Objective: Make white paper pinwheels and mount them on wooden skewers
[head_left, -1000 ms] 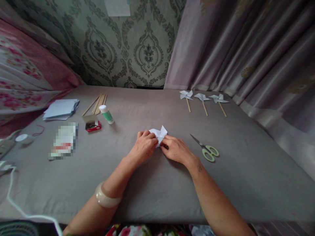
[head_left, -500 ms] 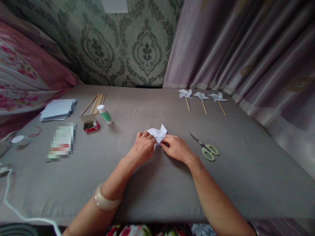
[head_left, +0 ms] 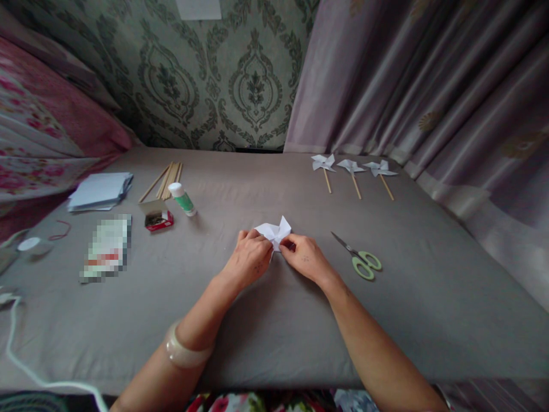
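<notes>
A white paper pinwheel [head_left: 274,230] lies at the middle of the table, its folded points showing beyond my fingers. My left hand [head_left: 252,254] presses on its left side with bent fingers. From the right, my right hand [head_left: 305,256] pinches the paper near the centre between thumb and forefinger. The lower part of the pinwheel is mostly covered by my hands. Right of my right hand lie scissors [head_left: 360,260] with green handles, blades pointing away to the left.
Finished-looking pinwheels on sticks [head_left: 351,167] lie at the back right. On the left are a glue stick [head_left: 183,200], a red box [head_left: 158,220] of small metal pieces, wooden sticks [head_left: 169,180], a paper stack [head_left: 100,190], a blurred packet [head_left: 107,249] and a white cord [head_left: 26,369].
My right hand has shifted slightly left and up on the pinwheel. The paper point that stuck out below between my hands is now mostly hidden.
</notes>
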Demonstrator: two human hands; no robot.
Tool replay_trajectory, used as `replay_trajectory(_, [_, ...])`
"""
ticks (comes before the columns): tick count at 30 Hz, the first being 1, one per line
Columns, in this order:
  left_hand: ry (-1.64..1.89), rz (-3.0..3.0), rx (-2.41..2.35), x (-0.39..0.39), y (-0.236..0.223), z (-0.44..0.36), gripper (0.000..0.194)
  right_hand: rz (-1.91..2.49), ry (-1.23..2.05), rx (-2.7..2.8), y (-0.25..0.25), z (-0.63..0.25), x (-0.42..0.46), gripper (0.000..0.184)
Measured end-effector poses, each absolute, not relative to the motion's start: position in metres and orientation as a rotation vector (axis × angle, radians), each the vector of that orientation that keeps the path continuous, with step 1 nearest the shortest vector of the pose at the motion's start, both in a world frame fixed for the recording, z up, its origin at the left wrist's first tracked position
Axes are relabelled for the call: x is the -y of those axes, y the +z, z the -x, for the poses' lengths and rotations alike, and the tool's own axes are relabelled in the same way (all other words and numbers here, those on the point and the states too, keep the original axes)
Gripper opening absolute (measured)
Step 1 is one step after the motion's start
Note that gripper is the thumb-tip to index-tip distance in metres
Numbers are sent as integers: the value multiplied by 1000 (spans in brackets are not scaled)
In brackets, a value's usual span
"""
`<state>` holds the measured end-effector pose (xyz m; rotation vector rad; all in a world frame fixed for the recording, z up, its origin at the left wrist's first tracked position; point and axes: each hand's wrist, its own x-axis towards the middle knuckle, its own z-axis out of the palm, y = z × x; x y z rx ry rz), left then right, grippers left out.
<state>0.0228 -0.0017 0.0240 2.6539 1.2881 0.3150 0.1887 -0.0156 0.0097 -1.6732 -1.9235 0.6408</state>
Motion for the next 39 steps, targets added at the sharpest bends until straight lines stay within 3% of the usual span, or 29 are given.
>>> replay_trajectory(39, [192, -2791, -1295, 5, 14, -26, 28, 1799, 338, 1824, -9, -173, 19, 14])
